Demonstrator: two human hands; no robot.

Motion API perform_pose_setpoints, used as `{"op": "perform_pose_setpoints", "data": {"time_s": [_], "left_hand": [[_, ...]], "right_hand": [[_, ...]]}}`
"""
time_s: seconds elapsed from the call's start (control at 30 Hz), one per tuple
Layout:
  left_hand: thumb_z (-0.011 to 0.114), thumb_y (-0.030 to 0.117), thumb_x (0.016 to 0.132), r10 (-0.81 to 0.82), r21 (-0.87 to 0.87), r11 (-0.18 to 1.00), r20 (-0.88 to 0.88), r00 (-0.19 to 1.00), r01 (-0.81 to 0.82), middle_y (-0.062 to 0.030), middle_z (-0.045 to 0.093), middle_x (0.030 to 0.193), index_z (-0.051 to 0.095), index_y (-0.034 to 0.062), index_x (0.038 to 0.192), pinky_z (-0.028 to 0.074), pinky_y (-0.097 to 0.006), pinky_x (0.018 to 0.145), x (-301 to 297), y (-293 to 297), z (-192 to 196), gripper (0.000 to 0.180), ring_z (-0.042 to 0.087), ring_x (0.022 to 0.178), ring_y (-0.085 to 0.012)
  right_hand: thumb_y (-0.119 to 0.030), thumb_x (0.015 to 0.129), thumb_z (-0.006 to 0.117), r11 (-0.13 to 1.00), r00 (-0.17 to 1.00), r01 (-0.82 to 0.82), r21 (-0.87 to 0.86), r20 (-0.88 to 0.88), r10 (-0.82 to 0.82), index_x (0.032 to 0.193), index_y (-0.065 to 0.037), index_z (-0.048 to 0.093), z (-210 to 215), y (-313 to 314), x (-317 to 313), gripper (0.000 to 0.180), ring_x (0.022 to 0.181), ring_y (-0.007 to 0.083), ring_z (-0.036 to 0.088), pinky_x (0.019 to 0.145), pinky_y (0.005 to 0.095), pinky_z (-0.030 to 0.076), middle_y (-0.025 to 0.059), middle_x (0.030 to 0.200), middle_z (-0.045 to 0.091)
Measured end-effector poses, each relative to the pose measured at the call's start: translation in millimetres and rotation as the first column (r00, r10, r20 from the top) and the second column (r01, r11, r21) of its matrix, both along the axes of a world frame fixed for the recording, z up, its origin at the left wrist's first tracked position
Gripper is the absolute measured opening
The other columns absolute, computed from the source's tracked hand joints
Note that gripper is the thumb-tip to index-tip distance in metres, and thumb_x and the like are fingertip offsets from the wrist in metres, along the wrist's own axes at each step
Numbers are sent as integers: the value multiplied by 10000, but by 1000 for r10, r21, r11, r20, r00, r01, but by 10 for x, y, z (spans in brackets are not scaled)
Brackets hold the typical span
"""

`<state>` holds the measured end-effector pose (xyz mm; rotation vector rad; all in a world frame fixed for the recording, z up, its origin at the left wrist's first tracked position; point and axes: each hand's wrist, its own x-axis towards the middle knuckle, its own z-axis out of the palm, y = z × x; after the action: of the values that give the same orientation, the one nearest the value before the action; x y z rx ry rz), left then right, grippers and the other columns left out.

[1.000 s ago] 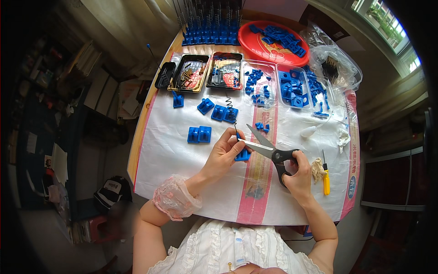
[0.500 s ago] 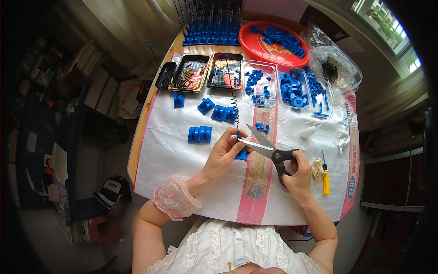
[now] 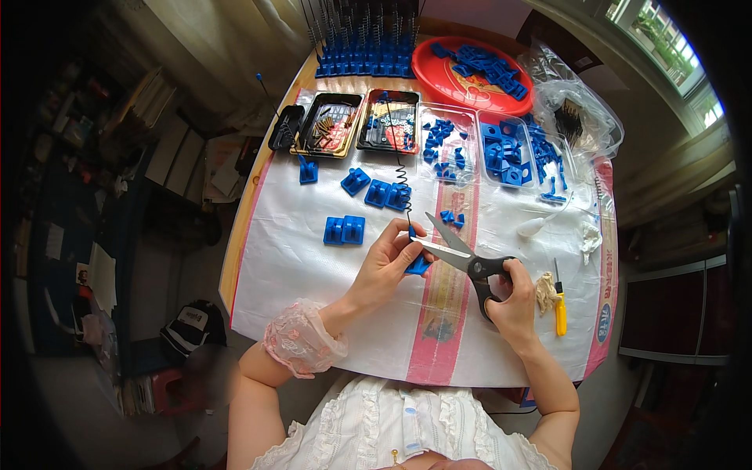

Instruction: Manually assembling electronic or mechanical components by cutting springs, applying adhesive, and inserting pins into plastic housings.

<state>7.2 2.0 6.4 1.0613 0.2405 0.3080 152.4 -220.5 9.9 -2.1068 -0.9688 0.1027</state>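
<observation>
The round plastic tray [image 3: 470,86] is red and carries blue moulded parts [image 3: 482,61]. The flat woven table cover [image 3: 290,258] is white with a pink stripe [image 3: 442,313] down its middle and pink edging along both sides. The steel scissors [image 3: 462,258] have silver blades and black handles. The small screwdriver [image 3: 559,309] has a yellow handle. Two shallow rectangular trays [image 3: 333,125] are black with gold interiors. The small clip blocks [image 3: 345,230] on the cover are blue. The lace cuff [image 3: 301,341] is pale pink; the ruffled garment [image 3: 392,427] is white. The thin coiled spring [image 3: 402,176] is dark.
</observation>
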Motion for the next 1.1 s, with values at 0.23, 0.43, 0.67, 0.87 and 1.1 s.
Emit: {"op": "perform_pose_setpoints", "data": {"time_s": [0.23,0.43,0.67,0.87,1.1], "left_hand": [[519,214,1085,13,118,993,17,1000,-14,-73,661,1110,478,106,1277,591,-266,811,1,2,-11,224,656,1035,-115],[517,165,1091,33,117,993,19,999,-35,-62,664,1052,490,78,1249,558,-235,875,2,-10,-24,183,664,1017,-98],[526,187,1086,0,1,1000,0,1000,0,-57,662,1055,492,109,1243,576,-246,855,-6,0,-18,179,661,1006,-97],[534,208,1078,-12,-149,989,42,999,18,-56,661,1047,496,130,1241,588,-264,810,-2,-22,-15,185,660,1016,-118],[482,269,1107,-11,-202,979,-10,1000,9,-40,617,896,518,114,1177,521,-252,683,23,-15,62,174,627,920,-129]], "right_hand": [[47,626,757,1000,1000,-11,-16,6,12,1024,12,579,36,2,-3,438,801,274,613,707,360,502,124,907,597],[42,629,762,1000,1000,-5,-13,24,5,1025,14,582,21,2,-8,436,795,273,614,710,359,503,127,906,598],[39,638,764,1000,1000,-1,-29,11,1,1023,17,582,36,0,-12,426,790,267,613,714,358,504,124,902,595],[40,641,763,1000,1000,4,-4,-19,-4,1026,10,583,37,17,-22,426,787,253,607,711,347,501,116,896,595],[64,648,722,998,994,48,43,-105,-43,1023,-4,585,13,-8,-8,405,776,193,577,694,306,468,67,863,573]]}}
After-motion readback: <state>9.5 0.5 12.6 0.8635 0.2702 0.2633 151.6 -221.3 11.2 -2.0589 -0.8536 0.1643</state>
